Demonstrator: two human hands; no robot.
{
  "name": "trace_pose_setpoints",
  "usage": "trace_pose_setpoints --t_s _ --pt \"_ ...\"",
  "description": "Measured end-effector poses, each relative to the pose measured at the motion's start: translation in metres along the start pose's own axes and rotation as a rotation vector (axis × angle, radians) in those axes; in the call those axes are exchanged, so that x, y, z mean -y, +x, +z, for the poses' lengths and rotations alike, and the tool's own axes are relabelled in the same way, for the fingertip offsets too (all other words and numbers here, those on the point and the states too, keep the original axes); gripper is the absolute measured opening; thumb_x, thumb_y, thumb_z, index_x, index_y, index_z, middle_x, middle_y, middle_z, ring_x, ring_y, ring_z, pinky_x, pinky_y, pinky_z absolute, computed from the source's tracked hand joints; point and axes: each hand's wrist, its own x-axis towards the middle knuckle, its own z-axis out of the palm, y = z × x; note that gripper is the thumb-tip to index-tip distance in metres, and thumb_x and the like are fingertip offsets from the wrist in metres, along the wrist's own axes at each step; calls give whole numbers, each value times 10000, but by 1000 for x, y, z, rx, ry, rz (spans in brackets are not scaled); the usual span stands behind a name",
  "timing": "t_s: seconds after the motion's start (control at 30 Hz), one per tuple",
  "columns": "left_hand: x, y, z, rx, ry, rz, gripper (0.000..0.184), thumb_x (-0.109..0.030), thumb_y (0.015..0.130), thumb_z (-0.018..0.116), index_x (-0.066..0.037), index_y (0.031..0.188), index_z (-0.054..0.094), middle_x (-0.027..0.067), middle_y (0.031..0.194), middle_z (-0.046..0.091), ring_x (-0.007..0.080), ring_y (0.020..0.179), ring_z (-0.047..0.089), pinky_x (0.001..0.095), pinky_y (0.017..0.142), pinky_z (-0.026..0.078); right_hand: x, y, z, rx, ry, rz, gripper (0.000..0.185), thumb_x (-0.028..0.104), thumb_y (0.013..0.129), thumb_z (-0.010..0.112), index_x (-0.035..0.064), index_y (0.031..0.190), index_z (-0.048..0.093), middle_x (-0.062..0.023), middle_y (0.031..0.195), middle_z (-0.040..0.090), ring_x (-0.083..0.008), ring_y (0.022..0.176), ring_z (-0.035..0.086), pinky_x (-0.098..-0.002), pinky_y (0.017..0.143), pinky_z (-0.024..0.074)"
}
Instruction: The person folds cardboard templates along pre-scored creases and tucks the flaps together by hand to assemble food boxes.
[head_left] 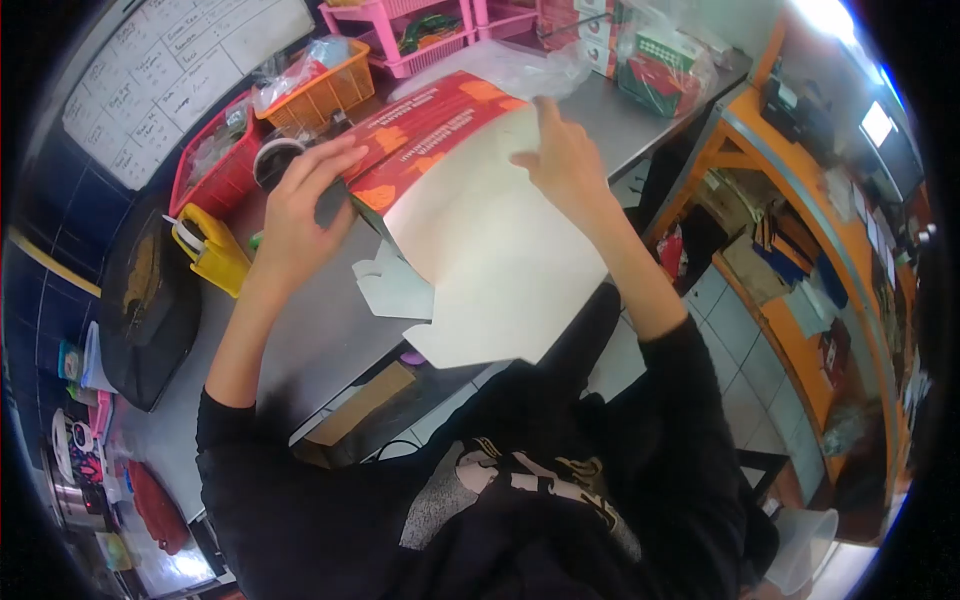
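Note:
A red and orange printed carton (pixel 430 130) lies partly folded over the grey table, its wide white inner side (pixel 500 250) facing me and its lower flaps reaching past the table edge. At the carton's left end, my left hand (pixel 310 205) grips the red panel, thumb below and fingers over the top. My right hand (pixel 565 165) is at the right end, index finger stretched along the top edge and thumb apart over the white inside. A smaller white flap hangs near the carton's lower left corner.
Behind the carton are an orange basket (pixel 320 95), a pink rack (pixel 410 40) and a plastic bag with boxes (pixel 665 75). A red basket (pixel 215 150) and a yellow tape dispenser (pixel 215 255) stand at left. Wooden shelving (pixel 800 200) is on the right.

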Motion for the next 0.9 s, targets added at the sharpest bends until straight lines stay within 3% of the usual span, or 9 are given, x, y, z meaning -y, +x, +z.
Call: trace_pose_setpoints --t_s 0.1,0.17,0.27,0.33,0.37,0.47,0.73,0.83,0.9 --pt "-2 -3 1 -17 -41 -26 496 75 689 642 -69 1162 615 112 1215 585 274 1098 580 345 932 468 37 -17 -28 -440 1 -285 535 37 725 701 38 1225 510 -178 1183 558 -379 1089 527 -445 868 437" --pt "-2 -4 3 -47 -40 -39 466 74 690 651 -64 1134 621 116 1179 600 277 1081 590 343 911 481 63 -25 -23 -489 228 -675 478 78 700 720 46 1150 561 -137 1103 572 -352 1028 548 -439 864 453" --pt "-5 -6 9 -135 -38 -53 399 61 695 674 -55 1074 632 121 1112 627 273 1032 616 332 857 511 107 -45 -5 -274 329 -786 402 114 677 726 56 1053 596 -103 1029 582 -322 1004 554 -440 866 457" --pt "-6 -8 11 -204 -33 -73 362 50 698 686 -51 1042 637 122 1080 639 267 998 631 322 824 527 105 -39 24 -357 146 -842 282 105 676 625 41 949 599 -120 922 562 -312 940 548 -454 875 441" --pt "-6 -9 11 -206 -52 -99 344 44 699 694 -49 1026 641 125 1061 649 259 967 643 315 796 536 103 -38 28 -384 185 -824 185 113 671 629 43 840 600 -106 858 550 -289 892 557 -442 851 455" --pt "-3 -10 10 -207 -82 -128 318 36 701 701 -42 1004 644 134 1044 660 247 910 664 307 758 554 108 -41 37 -456 177 -791 167 100 665 631 35 816 601 -102 844 548 -284 870 556 -438 833 460" --pt "-10 -2 1 -169 -221 -224 270 19 706 705 -24 963 632 151 1024 672 241 867 682 320 762 581 118 -48 38 -339 84 -710 189 82 652 645 22 829 613 -123 856 546 -324 848 555 -491 844 459" --pt "-8 -1 -1 -117 -211 -240 252 45 742 694 -33 976 644 98 1066 674 190 1018 647 331 788 577 124 -49 41 -326 39 -693 197 86 658 650 19 840 612 -128 856 546 -334 846 557 -517 855 456" --pt "-4 -1 -1 -116 -205 -204 222 9 701 699 -7 907 618 131 917 672 266 815 672 329 746 569 128 -50 42 -319 17 -683 202 87 663 651 16 849 611 -129 852 545 -337 845 558 -526 856 457"
